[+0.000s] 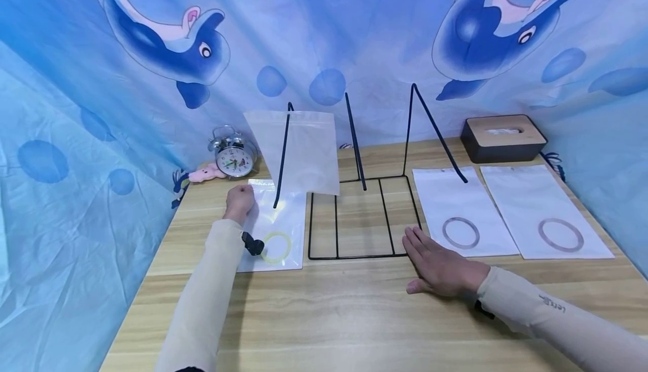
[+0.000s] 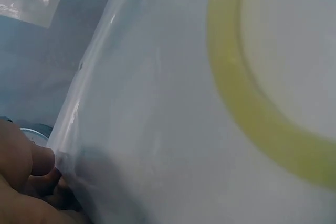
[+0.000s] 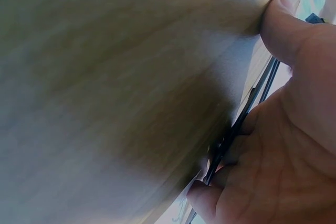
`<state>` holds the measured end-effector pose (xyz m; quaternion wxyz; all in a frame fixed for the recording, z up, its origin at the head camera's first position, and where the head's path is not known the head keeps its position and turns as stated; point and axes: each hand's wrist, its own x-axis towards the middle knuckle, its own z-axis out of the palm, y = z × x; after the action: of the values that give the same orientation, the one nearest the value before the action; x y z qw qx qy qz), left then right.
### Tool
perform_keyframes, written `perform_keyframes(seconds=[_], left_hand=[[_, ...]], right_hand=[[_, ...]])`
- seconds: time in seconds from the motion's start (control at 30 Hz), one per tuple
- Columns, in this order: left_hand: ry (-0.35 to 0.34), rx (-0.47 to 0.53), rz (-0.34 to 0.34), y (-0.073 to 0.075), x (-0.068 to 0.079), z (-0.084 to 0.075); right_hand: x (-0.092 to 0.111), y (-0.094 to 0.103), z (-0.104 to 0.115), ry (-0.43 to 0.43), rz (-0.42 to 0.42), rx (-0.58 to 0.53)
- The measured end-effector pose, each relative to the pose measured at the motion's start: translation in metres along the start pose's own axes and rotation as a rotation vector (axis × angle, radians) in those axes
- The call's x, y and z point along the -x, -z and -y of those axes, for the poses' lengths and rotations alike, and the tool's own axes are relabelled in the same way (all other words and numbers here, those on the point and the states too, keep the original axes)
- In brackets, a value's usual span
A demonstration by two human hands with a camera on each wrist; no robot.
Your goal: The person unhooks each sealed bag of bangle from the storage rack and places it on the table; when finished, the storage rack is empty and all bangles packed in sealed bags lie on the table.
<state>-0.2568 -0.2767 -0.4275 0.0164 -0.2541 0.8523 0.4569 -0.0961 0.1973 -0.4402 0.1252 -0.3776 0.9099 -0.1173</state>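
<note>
My left hand pinches the left edge of a clear-fronted white zip bag with a yellow ring near its bottom. The left wrist view shows the bag up close, its edge at my fingertips. My right hand lies with its fingers extended at the front right corner of a black wire rack. In the right wrist view a rack wire passes by those fingers. A frosted zip bag hangs from the rack's left arm.
Two white zip bags, one nearer and one farther right, each carry a greyish-purple ring. Behind them sits a tissue box. An alarm clock and a pink plush stand at the back left, before a blue dolphin curtain.
</note>
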Motion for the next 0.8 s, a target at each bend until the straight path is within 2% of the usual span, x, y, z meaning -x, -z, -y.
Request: perform_keyframes(seconds=[0.23,0.43,0.53,0.8], left_hand=[[-0.046,-0.022,-0.012,-0.001,0.008,-0.002],[-0.066,-0.025,-0.017,0.001,0.010,0.002],[-0.096,-0.025,-0.026,0.002,0.011,0.004],[-0.187,0.053,-0.033,0.012,0.024,0.004]], right_hand=[[0.001,0.001,0.002,-0.002,-0.001,0.000],[0.001,0.001,0.002,-0.002,0.000,-0.009],[0.001,0.000,0.001,-0.004,-0.001,-0.015],[0.001,0.000,0.000,0.010,-0.012,0.015]])
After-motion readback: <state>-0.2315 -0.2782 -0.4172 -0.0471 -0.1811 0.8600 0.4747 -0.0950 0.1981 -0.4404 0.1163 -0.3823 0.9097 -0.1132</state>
